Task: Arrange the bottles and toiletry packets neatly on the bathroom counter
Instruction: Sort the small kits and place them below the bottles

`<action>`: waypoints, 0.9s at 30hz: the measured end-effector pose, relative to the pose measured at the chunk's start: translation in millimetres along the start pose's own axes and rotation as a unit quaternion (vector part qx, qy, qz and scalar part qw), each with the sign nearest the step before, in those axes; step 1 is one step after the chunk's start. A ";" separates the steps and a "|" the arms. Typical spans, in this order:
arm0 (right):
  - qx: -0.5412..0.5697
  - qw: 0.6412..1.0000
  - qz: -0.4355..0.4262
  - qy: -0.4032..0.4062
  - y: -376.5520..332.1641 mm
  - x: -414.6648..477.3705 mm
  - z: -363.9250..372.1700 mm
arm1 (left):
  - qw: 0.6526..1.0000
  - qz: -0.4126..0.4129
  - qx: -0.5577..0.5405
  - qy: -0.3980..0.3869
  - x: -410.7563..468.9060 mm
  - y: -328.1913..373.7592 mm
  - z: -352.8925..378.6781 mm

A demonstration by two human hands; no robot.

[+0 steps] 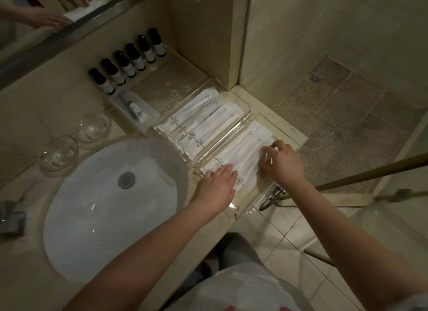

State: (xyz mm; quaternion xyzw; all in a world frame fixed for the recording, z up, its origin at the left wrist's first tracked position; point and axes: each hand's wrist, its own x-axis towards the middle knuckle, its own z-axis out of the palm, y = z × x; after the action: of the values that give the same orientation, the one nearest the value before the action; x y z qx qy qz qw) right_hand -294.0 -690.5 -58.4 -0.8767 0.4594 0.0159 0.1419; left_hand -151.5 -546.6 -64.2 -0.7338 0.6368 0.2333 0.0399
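Observation:
Several small dark bottles with white labels (127, 64) stand in a row by the mirror wall. White toiletry packets (201, 118) lie side by side in a clear tray (247, 106). A second clear tray (245, 212) nearer the counter's front edge holds more white packets (245, 148). My left hand (218, 185) lies flat on the near ends of those packets, fingers together. My right hand (281, 162) rests its curled fingertips on their right side. A clear pouch with a small tube (134, 109) lies between the bottles and the sink.
A white round sink (111, 208) fills the counter's left. Two upturned glasses (92, 127) (59, 155) stand behind it. A third clear tray (171, 79) sits by the bottles. A mirror (46, 16) runs along the back. A glass shower door and rail (370, 174) are at right.

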 end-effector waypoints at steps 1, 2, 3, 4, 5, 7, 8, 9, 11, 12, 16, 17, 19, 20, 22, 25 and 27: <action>-0.003 1.000 0.001 0.000 -1.1 0.2 -0.3 | 1.000 0.000 0.001 0.002 0.1 -0.2 -0.4; -0.008 1.000 0.000 0.000 -2.0 0.3 -0.8 | 1.000 0.000 0.002 0.004 0.2 -0.4 -0.7; -0.015 1.000 0.000 0.000 -2.8 0.3 -1.6 | 1.000 -0.001 0.003 0.006 0.1 -0.5 -1.1; -0.020 1.000 0.000 0.001 -3.6 0.1 -3.1 | 1.000 -0.001 0.001 0.008 -0.5 -0.5 -1.7; -0.023 1.000 0.002 0.001 -4.4 0.2 -5.6 | 1.000 -0.002 -0.003 0.010 -1.2 -0.9 -2.5; -0.027 1.000 0.002 -0.001 -7.2 1.1 -12.6 | 1.000 -0.008 -0.011 0.023 -2.9 -3.8 -5.3; -0.027 1.000 -0.002 0.000 -10.4 1.8 -16.8 | 0.999 -0.012 -0.015 0.034 -4.1 -6.6 -7.5; -0.023 1.000 -0.010 0.004 -15.1 2.7 -21.1 | 0.998 -0.019 -0.022 0.048 -6.1 -10.2 -11.2; -0.004 0.999 -0.033 0.010 -31.2 4.5 -29.6 | 0.996 -0.035 -0.039 0.077 -13.0 -20.6 -21.3; 0.006 0.999 -0.050 0.012 -41.7 5.2 -33.1 | 0.994 -0.045 -0.046 0.093 -18.1 -27.7 -26.8; 0.024 0.990 -0.139 0.015 -96.3 1.5 -41.8 | 0.978 -0.110 -0.058 0.170 -60.3 -64.4 -48.7; 0.028 0.987 -0.160 0.011 -112.7 -1.3 -42.0 | 0.973 -0.126 -0.060 0.184 -75.7 -74.4 -51.4; 0.035 0.979 -0.203 -0.006 -148.8 -9.9 -39.3 | 0.958 -0.165 -0.083 0.217 -110.3 -94.4 -51.3; 0.039 0.973 -0.226 -0.019 -168.1 -15.5 -36.1 | 0.949 -0.187 -0.104 0.232 -129.3 -104.6 -48.3; 0.041 0.959 -0.276 -0.053 -207.9 -29.3 -25.5 | 0.932 -0.247 -0.137 0.228 -169.9 -122.3 -40.7; 0.046 0.931 -0.345 -0.109 -270.2 -56.3 -4.7 | 0.905 -0.341 -0.164 0.196 -234.7 -148.0 -21.5; 0.033 0.909 -0.388 -0.148 -312.1 -76.3 10.5 | 0.887 -0.389 -0.172 0.179 -277.7 -164.0 -5.6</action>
State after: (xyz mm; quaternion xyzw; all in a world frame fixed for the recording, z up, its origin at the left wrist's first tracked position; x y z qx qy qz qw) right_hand -84.2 -458.8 16.7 -0.9683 0.0575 0.0738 0.2317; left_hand -15.7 -263.7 10.8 -0.9474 0.2463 0.1695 -0.1139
